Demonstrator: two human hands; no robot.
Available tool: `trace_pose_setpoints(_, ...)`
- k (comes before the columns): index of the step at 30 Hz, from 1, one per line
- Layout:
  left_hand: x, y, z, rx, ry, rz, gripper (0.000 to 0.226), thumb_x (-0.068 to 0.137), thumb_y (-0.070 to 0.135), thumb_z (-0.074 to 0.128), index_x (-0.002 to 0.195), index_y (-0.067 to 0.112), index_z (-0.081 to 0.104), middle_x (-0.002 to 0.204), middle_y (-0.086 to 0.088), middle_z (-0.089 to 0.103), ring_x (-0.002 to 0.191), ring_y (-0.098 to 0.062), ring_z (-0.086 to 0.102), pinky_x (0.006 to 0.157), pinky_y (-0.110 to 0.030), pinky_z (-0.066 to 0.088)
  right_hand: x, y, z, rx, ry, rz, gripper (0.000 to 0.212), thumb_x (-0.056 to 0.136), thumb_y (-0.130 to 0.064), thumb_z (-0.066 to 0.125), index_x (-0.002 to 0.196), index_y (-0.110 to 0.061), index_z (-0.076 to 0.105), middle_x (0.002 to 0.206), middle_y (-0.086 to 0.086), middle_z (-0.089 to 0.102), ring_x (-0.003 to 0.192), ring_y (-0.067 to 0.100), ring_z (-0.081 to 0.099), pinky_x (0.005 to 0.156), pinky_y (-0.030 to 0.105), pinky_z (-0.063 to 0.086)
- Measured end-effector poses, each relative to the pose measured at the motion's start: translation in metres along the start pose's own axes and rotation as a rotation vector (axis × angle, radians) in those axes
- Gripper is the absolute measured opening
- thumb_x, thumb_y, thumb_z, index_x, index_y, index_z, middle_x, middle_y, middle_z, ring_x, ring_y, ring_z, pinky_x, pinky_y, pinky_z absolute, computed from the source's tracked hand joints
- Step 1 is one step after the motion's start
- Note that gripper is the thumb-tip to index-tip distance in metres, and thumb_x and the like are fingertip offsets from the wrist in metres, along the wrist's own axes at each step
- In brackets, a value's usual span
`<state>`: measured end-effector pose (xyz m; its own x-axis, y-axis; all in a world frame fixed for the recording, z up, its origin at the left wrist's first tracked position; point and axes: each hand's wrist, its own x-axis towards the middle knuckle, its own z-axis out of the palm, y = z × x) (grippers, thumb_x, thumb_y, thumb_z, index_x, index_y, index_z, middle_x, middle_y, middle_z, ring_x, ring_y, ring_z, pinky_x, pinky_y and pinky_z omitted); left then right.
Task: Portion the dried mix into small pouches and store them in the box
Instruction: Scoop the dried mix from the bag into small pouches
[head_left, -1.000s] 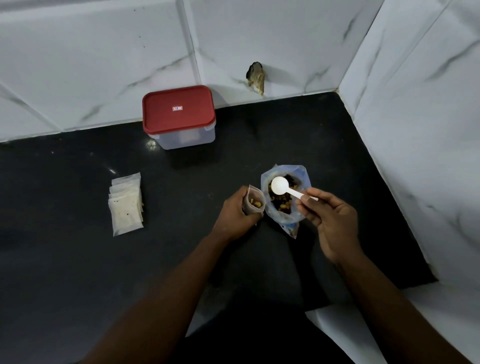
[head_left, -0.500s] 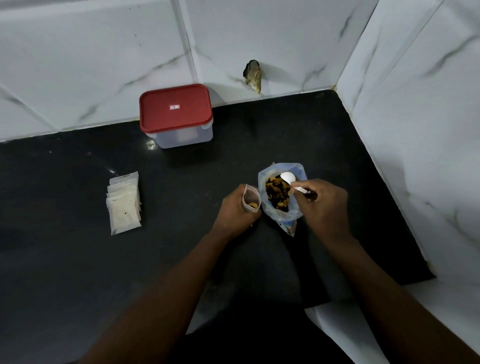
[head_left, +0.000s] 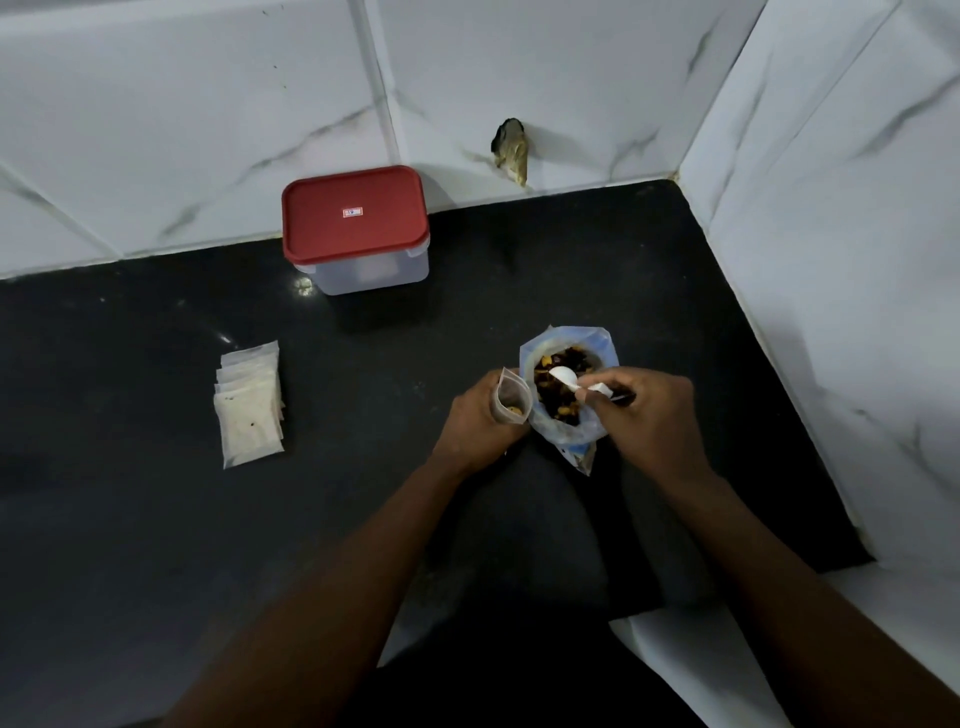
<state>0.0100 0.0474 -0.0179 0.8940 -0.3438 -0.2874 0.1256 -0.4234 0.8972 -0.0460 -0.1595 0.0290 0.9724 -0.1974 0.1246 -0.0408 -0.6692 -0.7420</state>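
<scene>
The white spoon (head_left: 569, 378), pinched in the right hand (head_left: 649, 410), is dipped into the mix bag (head_left: 566, 431), while the open small pouch (head_left: 511, 404), gripped upright by the left hand (head_left: 480, 421), is held touching the bag's left side.

One head-worn wide-angle camera looks forward and steeply down onto a black counter (head_left: 156, 545) from close above.

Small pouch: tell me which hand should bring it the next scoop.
Right. The right hand grips the white spoon, its bowl down in the mix bag; the left hand is busy holding the small pouch open beside it.
</scene>
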Motion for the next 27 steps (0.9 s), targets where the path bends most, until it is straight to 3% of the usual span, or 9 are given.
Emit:
trace_pose_setpoints(4,0.0,-0.002,0.0,-0.015,-0.009,-0.007,0.041,0.087,0.015,0.08,0.115,0.036,0.059,0.112,0.009,0.071,0.103,0.0,0.068,0.083,-0.015,0.053,0.009,0.002,0.0,0.01,0.087,-0.028,0.015,0.087,-0.009,0.078,0.101,-0.01,0.079,0.098,-0.002,0.078,0.092,0.002,0.072,0.083,0.016,0.056)
trace_pose_setpoints(8,0.001,-0.003,-0.001,0.01,-0.009,-0.001,0.043,0.084,0.014,0.081,0.11,0.039,0.058,0.109,0.011,0.07,0.1,0.005,0.067,0.079,-0.012,0.052,0.01,0.007,0.017,-0.05,0.026,-0.025,0.016,0.087,-0.007,0.077,0.102,-0.012,0.078,0.101,0.001,0.077,0.093,0.003,0.07,0.084,0.019,0.058)
trace_pose_setpoints(12,0.001,-0.005,-0.001,0.004,-0.007,-0.001,0.045,0.083,0.015,0.082,0.113,0.038,0.058,0.109,0.013,0.07,0.098,0.007,0.066,0.08,-0.01,0.052,0.003,0.004,0.015,-0.063,-0.053,0.025,0.015,0.088,-0.012,0.076,0.103,-0.014,0.077,0.101,-0.004,0.076,0.091,-0.002,0.068,0.076,0.006,0.052)
trace_pose_setpoints(17,0.003,-0.008,-0.001,-0.02,-0.022,-0.007,0.05,0.082,0.018,0.085,0.12,0.037,0.059,0.113,0.014,0.07,0.103,0.006,0.067,0.084,-0.013,0.053,0.006,0.004,-0.001,0.0,0.001,0.059,0.014,0.088,-0.016,0.077,0.102,-0.015,0.078,0.097,-0.008,0.077,0.088,-0.005,0.07,0.077,0.009,0.054)
trace_pose_setpoints(22,0.004,-0.009,0.001,-0.019,-0.005,0.003,0.05,0.08,0.021,0.088,0.116,0.04,0.06,0.112,0.015,0.072,0.102,0.008,0.067,0.082,-0.011,0.053,0.005,-0.004,0.012,-0.008,-0.019,0.221,0.015,0.088,-0.017,0.077,0.103,-0.016,0.077,0.099,-0.008,0.075,0.086,-0.002,0.07,0.071,0.01,0.055)
trace_pose_setpoints(27,0.004,-0.01,0.001,-0.038,-0.011,-0.007,0.05,0.08,0.02,0.088,0.118,0.038,0.061,0.11,0.016,0.072,0.101,0.009,0.067,0.08,-0.008,0.052,-0.001,-0.011,0.016,0.159,-0.011,0.469,0.014,0.089,-0.014,0.076,0.102,-0.017,0.076,0.087,-0.005,0.076,0.074,0.005,0.074,0.07,0.023,0.061)
